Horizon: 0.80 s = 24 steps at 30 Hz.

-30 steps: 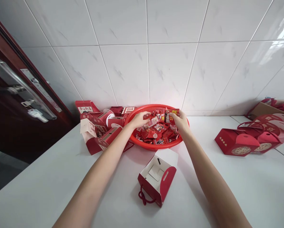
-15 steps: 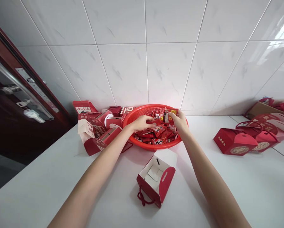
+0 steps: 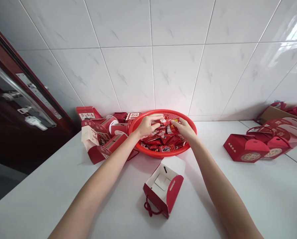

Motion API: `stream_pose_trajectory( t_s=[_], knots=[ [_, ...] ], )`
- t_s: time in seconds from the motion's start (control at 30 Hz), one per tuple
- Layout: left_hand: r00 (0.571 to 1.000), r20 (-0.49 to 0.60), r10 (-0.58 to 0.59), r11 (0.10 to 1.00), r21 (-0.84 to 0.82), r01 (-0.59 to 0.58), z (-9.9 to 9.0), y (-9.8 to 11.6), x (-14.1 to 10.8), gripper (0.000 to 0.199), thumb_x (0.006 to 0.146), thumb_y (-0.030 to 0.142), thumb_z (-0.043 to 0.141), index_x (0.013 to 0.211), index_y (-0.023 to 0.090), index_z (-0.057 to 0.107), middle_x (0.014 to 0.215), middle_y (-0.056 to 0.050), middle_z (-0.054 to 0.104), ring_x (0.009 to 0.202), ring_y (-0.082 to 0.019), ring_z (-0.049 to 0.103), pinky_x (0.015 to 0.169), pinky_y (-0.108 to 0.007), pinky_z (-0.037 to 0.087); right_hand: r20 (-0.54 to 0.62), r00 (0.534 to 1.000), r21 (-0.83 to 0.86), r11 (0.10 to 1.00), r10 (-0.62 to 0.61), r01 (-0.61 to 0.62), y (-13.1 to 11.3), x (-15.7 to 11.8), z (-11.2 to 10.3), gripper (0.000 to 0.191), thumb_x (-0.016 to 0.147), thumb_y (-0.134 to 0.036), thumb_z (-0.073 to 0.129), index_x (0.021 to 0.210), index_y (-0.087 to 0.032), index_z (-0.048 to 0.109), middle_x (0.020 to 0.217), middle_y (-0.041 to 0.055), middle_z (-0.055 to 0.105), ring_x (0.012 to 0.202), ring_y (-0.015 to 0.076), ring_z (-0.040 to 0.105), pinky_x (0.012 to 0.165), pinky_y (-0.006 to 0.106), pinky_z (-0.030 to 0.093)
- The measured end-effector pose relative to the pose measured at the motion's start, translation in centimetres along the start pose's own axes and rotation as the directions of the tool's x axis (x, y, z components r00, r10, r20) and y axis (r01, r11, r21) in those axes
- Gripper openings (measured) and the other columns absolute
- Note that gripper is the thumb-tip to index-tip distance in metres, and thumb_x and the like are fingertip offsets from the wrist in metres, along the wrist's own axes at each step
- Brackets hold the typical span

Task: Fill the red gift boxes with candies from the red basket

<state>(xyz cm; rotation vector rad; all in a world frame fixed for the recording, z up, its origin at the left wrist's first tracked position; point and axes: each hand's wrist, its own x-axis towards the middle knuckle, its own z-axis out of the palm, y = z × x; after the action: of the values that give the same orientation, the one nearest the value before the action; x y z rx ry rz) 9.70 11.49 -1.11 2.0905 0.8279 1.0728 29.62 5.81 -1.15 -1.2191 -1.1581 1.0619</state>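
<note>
A red plastic basket (image 3: 152,153) holds many small red-wrapped candies (image 3: 167,148). My left hand (image 3: 148,126) reaches over its left side, thumb and fingers apart, with a small red candy wrapper (image 3: 164,121) just past the fingertips. Over the right side, my right hand (image 3: 184,128) has its fingers closed on a red candy packet (image 3: 173,128) with yellow print, partly hidden by the hand. In front of the basket an open red gift box (image 3: 156,199) lies with white inside showing, its lid flap raised and a dark red cord at the front.
Several opened red boxes (image 3: 95,151) crowd the basket's left. Closed red boxes (image 3: 246,149) stand at the right, by a cardboard carton (image 3: 269,114) with dark red cords. A tiled wall (image 3: 178,76) backs the white table (image 3: 118,212); a door (image 3: 4,116) with keys is at left.
My right hand has lowered the packet toward the candies. My left hand has shifted up and its fingers have spread. The gift box stays where it was.
</note>
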Motion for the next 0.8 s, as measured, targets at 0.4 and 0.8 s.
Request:
stream_pose_trajectory(
  t_s=[0.4,0.8],
  knots=[
    [0.962,-0.185,-0.202,0.973,0.071,0.218,-0.6,-0.2,0.7,0.027,0.087,0.033,0.067,0.106,0.019,0.079,0.124,-0.009,0.075,0.12,-0.026,0.066,0.103,-0.037,0.052,0.016,1.0,0.142,0.99,-0.025,0.023,-0.4,-0.5,-0.2,0.032,0.066,-0.029,0.079,0.094,-0.024,0.063,0.08,-0.0007,0.074,0.072,0.0216,0.072,0.065,0.035,0.061],
    [0.776,0.001,-0.63,0.742,0.295,0.602,-1.4,-6.4,1.1,0.029,0.097,0.034,0.068,0.122,0.018,0.065,0.121,-0.008,0.067,0.105,-0.023,0.068,0.087,-0.04,0.059,-0.041,0.999,0.108,0.994,0.018,-0.014,-1.0,-1.2,-0.1,0.024,0.068,-0.025,0.076,0.088,-0.025,0.062,0.085,0.0005,0.075,0.076,0.023,0.073,0.061,0.034,0.061]
  ],
)
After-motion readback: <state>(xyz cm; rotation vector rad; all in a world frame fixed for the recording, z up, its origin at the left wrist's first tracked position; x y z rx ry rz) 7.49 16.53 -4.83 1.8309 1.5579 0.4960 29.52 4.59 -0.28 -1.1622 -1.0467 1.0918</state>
